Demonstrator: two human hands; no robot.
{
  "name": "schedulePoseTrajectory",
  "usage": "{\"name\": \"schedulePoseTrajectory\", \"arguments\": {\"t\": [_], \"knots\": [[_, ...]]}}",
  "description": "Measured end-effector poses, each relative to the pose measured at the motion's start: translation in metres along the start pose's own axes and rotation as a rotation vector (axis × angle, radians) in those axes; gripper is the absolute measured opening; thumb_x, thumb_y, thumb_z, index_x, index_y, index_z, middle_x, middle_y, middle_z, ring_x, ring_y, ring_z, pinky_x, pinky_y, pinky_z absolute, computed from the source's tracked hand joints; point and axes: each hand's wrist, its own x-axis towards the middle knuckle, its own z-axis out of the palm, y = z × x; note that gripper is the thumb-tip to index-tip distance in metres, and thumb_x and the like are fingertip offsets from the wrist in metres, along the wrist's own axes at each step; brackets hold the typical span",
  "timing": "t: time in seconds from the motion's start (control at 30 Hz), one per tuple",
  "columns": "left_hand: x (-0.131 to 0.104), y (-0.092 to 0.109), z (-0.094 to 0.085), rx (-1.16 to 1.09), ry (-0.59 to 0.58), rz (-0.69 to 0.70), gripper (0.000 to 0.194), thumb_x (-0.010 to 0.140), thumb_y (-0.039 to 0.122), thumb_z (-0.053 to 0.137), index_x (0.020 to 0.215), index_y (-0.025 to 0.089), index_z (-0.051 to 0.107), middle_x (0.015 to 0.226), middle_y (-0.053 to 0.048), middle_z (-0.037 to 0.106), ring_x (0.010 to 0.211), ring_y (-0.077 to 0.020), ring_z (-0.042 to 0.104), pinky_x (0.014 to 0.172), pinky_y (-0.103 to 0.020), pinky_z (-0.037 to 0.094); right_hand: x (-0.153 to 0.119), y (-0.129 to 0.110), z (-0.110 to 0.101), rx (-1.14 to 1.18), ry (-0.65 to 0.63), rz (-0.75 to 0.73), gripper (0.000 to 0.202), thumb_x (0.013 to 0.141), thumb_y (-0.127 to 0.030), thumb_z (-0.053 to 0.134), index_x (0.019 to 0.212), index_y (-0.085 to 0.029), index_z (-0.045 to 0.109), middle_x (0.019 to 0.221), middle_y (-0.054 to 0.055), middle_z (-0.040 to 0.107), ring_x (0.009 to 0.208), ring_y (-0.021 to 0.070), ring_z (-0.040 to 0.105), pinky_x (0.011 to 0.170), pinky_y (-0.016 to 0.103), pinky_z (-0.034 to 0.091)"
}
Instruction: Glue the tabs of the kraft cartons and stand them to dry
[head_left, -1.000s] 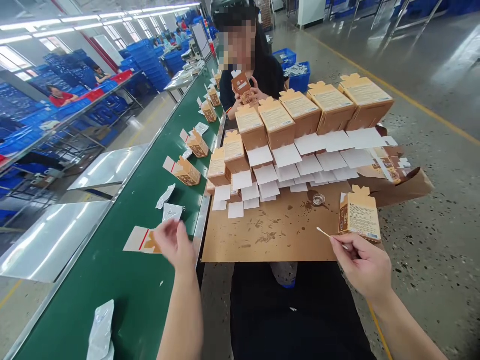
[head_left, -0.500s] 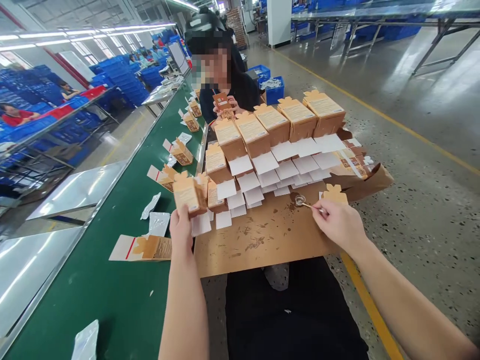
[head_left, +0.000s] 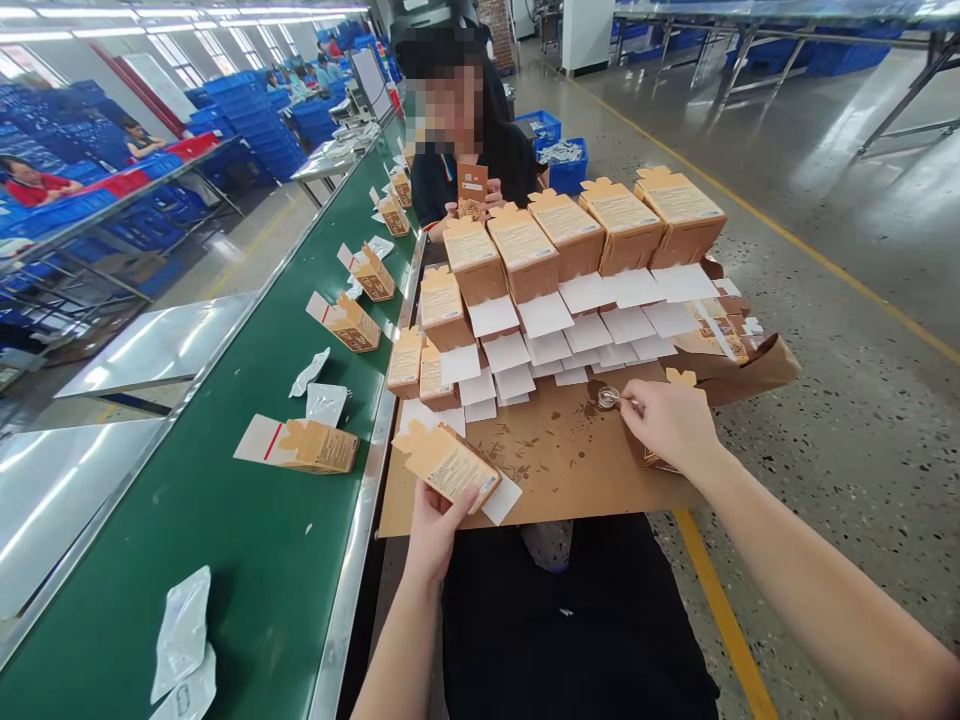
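My left hand (head_left: 439, 530) grips a small tan carton (head_left: 452, 468) with printed text, tilted, its scalloped flap up to the left and a white flap down to the right. It is held above the near left part of the brown cardboard sheet (head_left: 555, 490). My right hand (head_left: 670, 420) is closed in a pinch on a thin stick, mostly hidden by the fingers, at a small clear dish (head_left: 608, 397). Another carton (head_left: 681, 378) stands behind and under my right hand, partly covered by it. Dark stains mark the sheet around the dish.
Stacked cartons (head_left: 525, 250) with white flaps hanging out fill the far side of the sheet. On the left, a green conveyor belt (head_left: 262, 560) carries open cartons (head_left: 322, 445) and silvery packets (head_left: 182, 630). A co-worker (head_left: 472, 150) sits beyond the stack, holding a brown carton.
My left hand has brought its carton from beside the stack toward me and to the right, tilting it. My right hand has moved closer to the dish. Belt items have shifted away from me.
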Motion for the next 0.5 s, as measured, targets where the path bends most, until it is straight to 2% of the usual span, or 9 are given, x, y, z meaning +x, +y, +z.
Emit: {"name": "schedulePoseTrajectory", "arguments": {"t": [0.07,0.13,0.2,0.3,0.4,0.5], "knots": [[0.005,0.005,0.002,0.057,-0.047,0.014,0.088,0.063,0.049,0.117,0.134,0.026,0.070,0.145,-0.018,0.082,0.141,-0.0404,0.079,0.125,-0.060,0.061,-0.027,-0.018,0.013,0.140,0.046,-0.079,0.029,0.110,-0.030,0.062,0.084,-0.025,0.074,0.066,0.001,0.071,0.057,0.0163,0.059,0.058,0.031,0.034],[0.009,0.011,0.003,0.096,-0.070,0.005,0.088,0.062,0.046,0.118,0.131,0.025,0.068,0.142,-0.018,0.083,0.138,-0.0399,0.081,0.125,-0.061,0.061,-0.057,-0.045,0.037,0.204,0.012,-0.132,0.029,0.112,-0.032,0.062,0.089,-0.025,0.078,0.066,-0.002,0.071,0.058,0.0152,0.061,0.060,0.029,0.041],[0.010,0.017,0.003,0.124,-0.063,-0.003,0.089,0.061,0.046,0.118,0.129,0.024,0.067,0.140,-0.018,0.083,0.135,-0.0396,0.082,0.124,-0.061,0.062,-0.084,-0.074,0.070,0.273,-0.025,-0.175,0.027,0.111,-0.025,0.063,0.088,-0.025,0.078,0.066,-0.003,0.071,0.058,0.0135,0.060,0.062,0.027,0.043],[0.005,0.021,0.004,0.163,-0.058,-0.006,0.087,0.066,0.049,0.116,0.133,0.024,0.066,0.139,-0.017,0.084,0.134,-0.0388,0.083,0.123,-0.061,0.062,-0.109,-0.108,0.117,0.313,-0.076,-0.234,0.026,0.104,-0.014,0.064,0.081,-0.024,0.070,0.064,-0.004,0.067,0.057,0.0119,0.056,0.062,0.025,0.039],[-0.002,0.022,0.007,0.182,-0.055,0.003,0.083,0.071,0.053,0.112,0.135,0.022,0.069,0.138,-0.018,0.085,0.134,-0.0393,0.082,0.124,-0.060,0.061,-0.115,-0.120,0.142,0.317,-0.080,-0.257,0.028,0.099,-0.009,0.065,0.076,-0.024,0.063,0.064,-0.004,0.065,0.057,0.0116,0.052,0.061,0.026,0.033],[-0.005,0.017,0.008,0.194,-0.037,0.025,0.083,0.071,0.055,0.112,0.136,0.022,0.071,0.139,-0.019,0.085,0.135,-0.0405,0.082,0.122,-0.060,0.062,-0.113,-0.114,0.144,0.323,-0.059,-0.241,0.031,0.101,-0.010,0.062,0.074,-0.025,0.061,0.063,-0.004,0.064,0.057,0.0124,0.051,0.061,0.028,0.032]]}}
